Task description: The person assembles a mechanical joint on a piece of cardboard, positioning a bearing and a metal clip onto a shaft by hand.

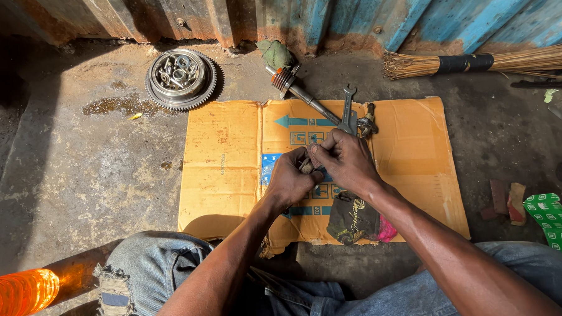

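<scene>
At the far left, low beside the person's knee, an orange ribbed bottle (18, 297) lay on the concrete floor (76, 177). Further back, near the corrugated wall, sat a toothed clutch housing (180, 79) filled with loose washers and small rings. A flattened sheet of cardboard (225, 172) was spread on the floor in front of the person, and both hands met over its middle. The left hand (289, 181) was clenched around a small metal part (307, 166), which poked out toward the right; the right hand (346, 159) pinched the same part from the other side, fingertips touching it. The part was mostly hidden between the fingers, so it may have been a short pin or bolt, its long axis seemingly running from one hand to the other. Just beyond the hands, at the cardboard's far edge, lay an open-ended spanner (348, 112) and a long shaft (300, 92) with a green rag at its end. A dark cloth (353, 221) rested under the right wrist. A straw broom (477, 62) lay at the far right.
</scene>
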